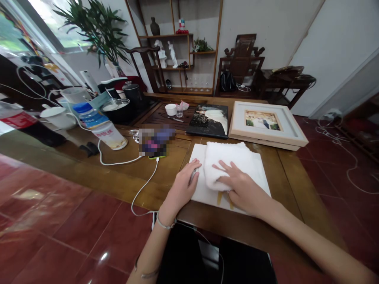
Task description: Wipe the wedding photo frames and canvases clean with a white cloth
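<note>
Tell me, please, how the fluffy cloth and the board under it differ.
The fluffy cloth has a soft, uneven outline; the board is flat and straight-edged. The fluffy cloth looks smaller and lies on the board, which rests on the wooden table. Both are white.

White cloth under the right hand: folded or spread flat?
Looks folded: the white cloth forms a thick pad with a rounded edge under the right hand, covering only part of the white board.

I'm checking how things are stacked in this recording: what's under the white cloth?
A white board shows around the cloth, with two yellowish strips at its near side. The cloth and right hand cover the rest.
</note>
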`<action>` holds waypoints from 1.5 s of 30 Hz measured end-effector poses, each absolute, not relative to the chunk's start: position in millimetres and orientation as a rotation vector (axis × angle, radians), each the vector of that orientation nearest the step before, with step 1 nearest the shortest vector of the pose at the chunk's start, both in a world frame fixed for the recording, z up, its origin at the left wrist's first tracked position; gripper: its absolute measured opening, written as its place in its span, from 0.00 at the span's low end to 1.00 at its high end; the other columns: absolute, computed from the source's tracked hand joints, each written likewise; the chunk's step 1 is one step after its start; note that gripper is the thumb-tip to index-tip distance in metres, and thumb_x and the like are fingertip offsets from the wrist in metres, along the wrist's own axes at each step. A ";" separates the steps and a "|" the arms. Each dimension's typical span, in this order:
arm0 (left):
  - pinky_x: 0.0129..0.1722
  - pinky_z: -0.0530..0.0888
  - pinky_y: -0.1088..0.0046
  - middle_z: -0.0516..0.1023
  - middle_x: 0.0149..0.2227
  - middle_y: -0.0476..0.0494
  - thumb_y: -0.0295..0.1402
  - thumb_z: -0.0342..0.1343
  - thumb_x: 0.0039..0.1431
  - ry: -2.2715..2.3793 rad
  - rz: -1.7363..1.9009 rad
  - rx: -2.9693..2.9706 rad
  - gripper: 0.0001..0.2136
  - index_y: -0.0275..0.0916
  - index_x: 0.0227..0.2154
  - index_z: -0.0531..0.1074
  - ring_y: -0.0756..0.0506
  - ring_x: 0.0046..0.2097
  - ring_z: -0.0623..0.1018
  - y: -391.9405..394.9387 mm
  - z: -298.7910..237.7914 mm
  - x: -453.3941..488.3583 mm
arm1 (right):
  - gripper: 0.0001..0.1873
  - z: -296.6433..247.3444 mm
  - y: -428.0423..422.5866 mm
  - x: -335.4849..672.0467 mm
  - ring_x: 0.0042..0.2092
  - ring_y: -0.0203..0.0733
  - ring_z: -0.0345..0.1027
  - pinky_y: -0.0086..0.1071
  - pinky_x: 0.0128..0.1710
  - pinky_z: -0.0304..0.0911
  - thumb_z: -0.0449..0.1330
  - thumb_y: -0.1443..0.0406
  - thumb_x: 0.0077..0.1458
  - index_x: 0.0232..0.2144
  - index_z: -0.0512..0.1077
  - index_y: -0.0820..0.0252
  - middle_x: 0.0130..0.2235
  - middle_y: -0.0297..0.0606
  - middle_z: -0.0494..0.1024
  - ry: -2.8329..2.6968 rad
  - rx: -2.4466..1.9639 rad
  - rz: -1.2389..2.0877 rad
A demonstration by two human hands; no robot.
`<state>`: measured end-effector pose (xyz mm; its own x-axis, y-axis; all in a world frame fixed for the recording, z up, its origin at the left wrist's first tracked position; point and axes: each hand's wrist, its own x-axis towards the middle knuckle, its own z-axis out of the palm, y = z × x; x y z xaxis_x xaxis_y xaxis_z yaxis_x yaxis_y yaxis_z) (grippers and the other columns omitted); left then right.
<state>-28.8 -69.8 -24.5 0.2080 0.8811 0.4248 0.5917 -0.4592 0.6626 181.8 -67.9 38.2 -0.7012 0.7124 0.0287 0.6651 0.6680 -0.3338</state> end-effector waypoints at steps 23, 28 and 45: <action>0.59 0.64 0.58 0.71 0.53 0.34 0.26 0.46 0.62 1.352 1.144 2.153 0.11 0.35 0.45 0.69 0.42 0.59 0.68 -67.6 -26.7 -29.3 | 0.30 45.8 -59.7 166.9 0.64 0.51 0.46 0.51 0.61 0.48 0.49 0.78 0.41 0.48 0.70 0.61 0.61 0.46 0.61 -2.773 -1.247 0.331; 0.59 0.64 0.57 0.71 0.53 0.34 0.26 0.47 0.62 1.352 1.151 2.147 0.11 0.36 0.45 0.68 0.42 0.59 0.68 -67.4 -27.0 -29.1 | 0.31 32.2 -45.9 161.5 0.65 0.54 0.43 0.54 0.62 0.40 0.50 0.79 0.39 0.47 0.70 0.64 0.61 0.48 0.61 -2.763 -1.211 0.222; 0.59 0.64 0.59 0.71 0.54 0.37 0.25 0.46 0.63 1.359 1.108 2.112 0.11 0.38 0.46 0.67 0.43 0.59 0.67 -69.0 -22.0 -28.9 | 0.30 36.0 -69.8 166.6 0.65 0.51 0.44 0.51 0.63 0.40 0.51 0.79 0.38 0.46 0.72 0.62 0.62 0.45 0.60 -2.772 -1.122 0.361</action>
<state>-28.9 -69.0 -22.0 0.2157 0.8882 0.4058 0.5763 -0.4513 0.6813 166.6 -69.8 36.0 -0.7155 0.6980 0.0297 0.6671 0.6952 -0.2678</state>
